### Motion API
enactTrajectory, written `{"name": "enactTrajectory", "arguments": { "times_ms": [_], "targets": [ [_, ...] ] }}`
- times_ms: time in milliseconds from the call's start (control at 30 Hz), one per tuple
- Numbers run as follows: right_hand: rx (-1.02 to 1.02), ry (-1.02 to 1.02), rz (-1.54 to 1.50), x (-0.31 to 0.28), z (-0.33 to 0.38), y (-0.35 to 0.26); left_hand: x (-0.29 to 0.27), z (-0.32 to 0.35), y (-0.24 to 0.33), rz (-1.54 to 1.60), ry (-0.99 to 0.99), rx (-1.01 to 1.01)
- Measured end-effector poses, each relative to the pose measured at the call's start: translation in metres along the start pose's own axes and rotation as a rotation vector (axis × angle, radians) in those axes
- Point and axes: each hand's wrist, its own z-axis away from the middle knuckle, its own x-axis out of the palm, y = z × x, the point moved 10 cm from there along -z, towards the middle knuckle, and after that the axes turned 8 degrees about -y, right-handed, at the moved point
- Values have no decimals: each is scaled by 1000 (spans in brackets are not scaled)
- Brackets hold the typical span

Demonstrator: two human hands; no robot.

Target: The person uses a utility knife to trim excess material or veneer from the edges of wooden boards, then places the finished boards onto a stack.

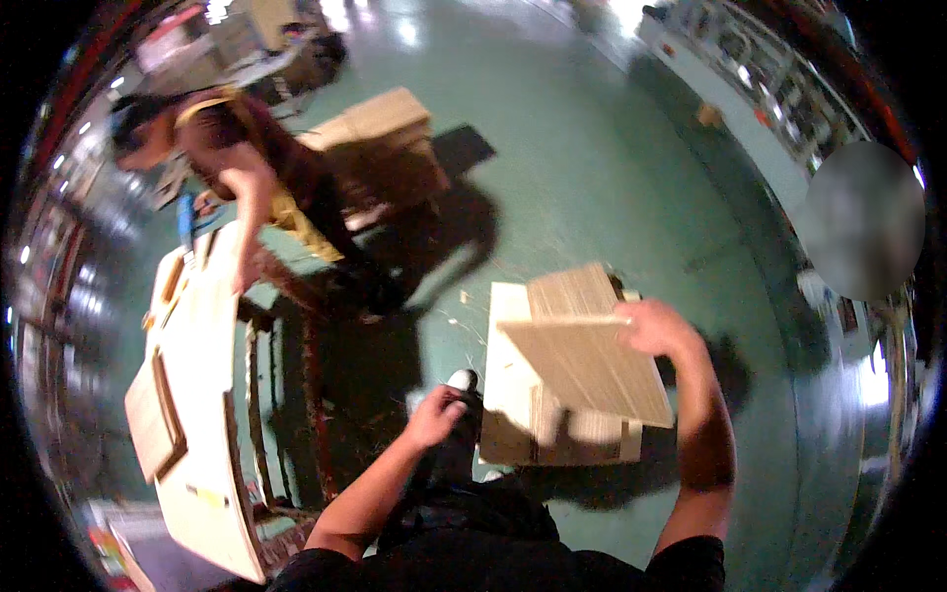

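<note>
My right hand (656,328) is closed on the upper right corner of a rectangular wood-grain board (589,367). The board is tilted above a low stack of similar boards (508,434) in front of me, which it partly hides. Another wood-grain board (577,291) shows behind it, lying at an angle on the stack. To the left of the stack, my left hand (434,416) is held over my leg with its fingers curled. Whether anything small is inside those fingers is hidden.
At left stands a long pale worktable (197,345) with a framed wooden panel (156,419) on it. A co-worker (232,158) bends over its far end, near a blue tool (185,219). Behind them is a board stack (380,148). Machinery (755,89) lines the right side.
</note>
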Motion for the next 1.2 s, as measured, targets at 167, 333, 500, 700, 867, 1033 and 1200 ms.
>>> {"name": "enactTrajectory", "arguments": {
  "times_ms": [167,333,500,700,867,1033,1200],
  "targets": [
    [-466,-208,207,3,77,-195,38,116,117,-648,102,372],
    [-814,-196,374,-10,188,-346,11,236,159,-500,140,230],
    [-1029,-212,406,-1,237,-468,-54,349,142,-526,421,358],
    [-1175,-212,577,62,261,-661,-122,506,24,-279,956,367],
    [-1422,-252,-71,100,244,-829,-137,705,-139,141,1468,260],
    [-1115,-375,-1,252,109,-946,-87,880,-274,745,1860,381],
    [-1057,-345,297,429,34,-1004,-38,979,-334,971,2251,222]
  ]
}}
